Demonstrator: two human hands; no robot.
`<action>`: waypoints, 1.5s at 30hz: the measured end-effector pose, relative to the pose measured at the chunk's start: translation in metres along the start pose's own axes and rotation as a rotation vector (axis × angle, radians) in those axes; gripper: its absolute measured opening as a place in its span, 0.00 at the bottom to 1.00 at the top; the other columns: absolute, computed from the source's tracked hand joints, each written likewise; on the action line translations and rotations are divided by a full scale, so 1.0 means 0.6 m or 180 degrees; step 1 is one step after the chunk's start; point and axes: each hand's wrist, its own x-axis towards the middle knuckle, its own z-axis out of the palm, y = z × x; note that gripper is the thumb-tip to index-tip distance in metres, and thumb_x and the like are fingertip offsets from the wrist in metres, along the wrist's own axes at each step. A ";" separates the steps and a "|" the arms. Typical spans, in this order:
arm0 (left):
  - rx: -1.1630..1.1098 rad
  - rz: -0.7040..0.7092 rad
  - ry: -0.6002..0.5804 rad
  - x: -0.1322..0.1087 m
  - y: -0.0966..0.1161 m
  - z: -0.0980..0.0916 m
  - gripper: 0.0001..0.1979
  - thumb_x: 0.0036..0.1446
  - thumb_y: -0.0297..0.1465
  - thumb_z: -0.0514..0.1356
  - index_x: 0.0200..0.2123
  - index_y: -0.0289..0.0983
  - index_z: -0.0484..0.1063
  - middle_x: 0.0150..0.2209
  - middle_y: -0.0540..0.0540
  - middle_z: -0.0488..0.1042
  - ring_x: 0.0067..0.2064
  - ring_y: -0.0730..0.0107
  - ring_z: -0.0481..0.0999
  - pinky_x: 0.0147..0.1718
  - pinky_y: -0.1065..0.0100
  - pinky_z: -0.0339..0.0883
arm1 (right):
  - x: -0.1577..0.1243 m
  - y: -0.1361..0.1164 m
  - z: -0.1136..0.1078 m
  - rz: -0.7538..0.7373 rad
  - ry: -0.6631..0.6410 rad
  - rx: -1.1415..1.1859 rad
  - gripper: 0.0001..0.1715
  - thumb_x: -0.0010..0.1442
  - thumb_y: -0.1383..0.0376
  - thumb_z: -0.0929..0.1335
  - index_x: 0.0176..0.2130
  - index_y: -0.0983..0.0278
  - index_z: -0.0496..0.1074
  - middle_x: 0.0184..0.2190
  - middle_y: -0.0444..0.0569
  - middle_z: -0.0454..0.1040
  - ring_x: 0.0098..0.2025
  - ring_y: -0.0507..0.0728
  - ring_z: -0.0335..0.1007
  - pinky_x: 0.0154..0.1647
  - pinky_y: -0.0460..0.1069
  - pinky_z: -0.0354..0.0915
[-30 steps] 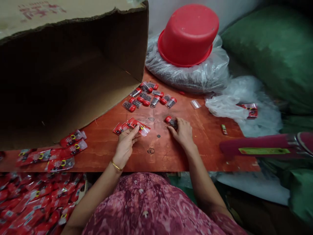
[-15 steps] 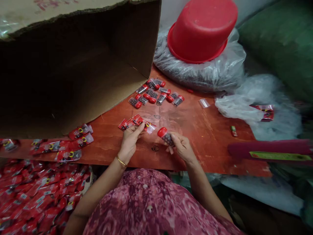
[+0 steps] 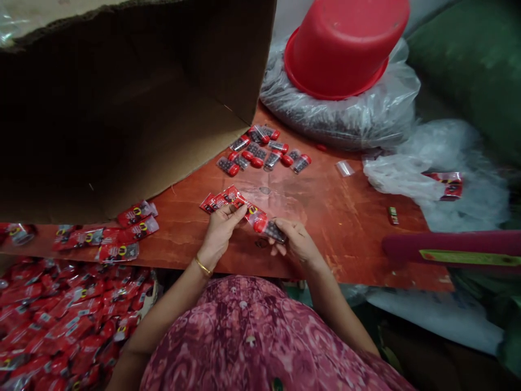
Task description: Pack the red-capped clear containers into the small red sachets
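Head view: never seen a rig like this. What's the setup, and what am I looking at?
There is no machine: these are a person's two bare hands, seen from a camera worn on that person's head, looking forward and down. The left hand holds a fan of red packets. The right hand holds a clear container of dark beads, its red cap at the nearest packet's end; whether it is inside, I can't tell. On the reddish table, more capped containers lie beyond the hands, beside an open cardboard box. A red tub sits upside down on a filled plastic bag.
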 end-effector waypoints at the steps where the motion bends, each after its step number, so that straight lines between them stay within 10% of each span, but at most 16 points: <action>1: -0.0001 0.0002 0.0032 0.002 0.000 -0.001 0.18 0.30 0.39 0.72 0.23 0.33 0.73 0.22 0.52 0.75 0.23 0.77 0.71 0.26 0.73 0.66 | -0.002 0.002 -0.001 -0.0020 -0.0011 -0.0069 0.26 0.51 0.46 0.66 0.24 0.67 0.69 0.16 0.43 0.71 0.09 0.45 0.56 0.09 0.42 0.58; 9: -0.0110 -0.0483 0.0188 0.012 0.004 -0.013 0.17 0.35 0.38 0.70 0.27 0.34 0.72 0.24 0.49 0.77 0.26 0.73 0.76 0.30 0.72 0.67 | -0.022 0.008 -0.022 -0.1768 0.0423 -0.1866 0.20 0.60 0.55 0.63 0.47 0.60 0.72 0.39 0.51 0.74 0.43 0.56 0.70 0.46 0.53 0.67; 19: -0.0105 -0.0462 0.0159 0.002 0.008 -0.008 0.21 0.27 0.40 0.72 0.25 0.35 0.72 0.24 0.50 0.77 0.26 0.73 0.75 0.30 0.71 0.68 | -0.005 0.029 -0.021 -0.2872 0.0777 -0.3041 0.21 0.59 0.65 0.66 0.53 0.58 0.68 0.43 0.53 0.69 0.45 0.58 0.67 0.43 0.54 0.67; 45: 0.0168 -0.0218 -0.0191 0.005 0.011 -0.017 0.16 0.32 0.37 0.71 0.23 0.34 0.73 0.24 0.51 0.75 0.25 0.75 0.72 0.28 0.73 0.67 | -0.008 0.026 -0.020 -0.2613 0.0655 -0.2884 0.17 0.58 0.64 0.67 0.48 0.58 0.71 0.41 0.51 0.70 0.43 0.57 0.69 0.44 0.53 0.67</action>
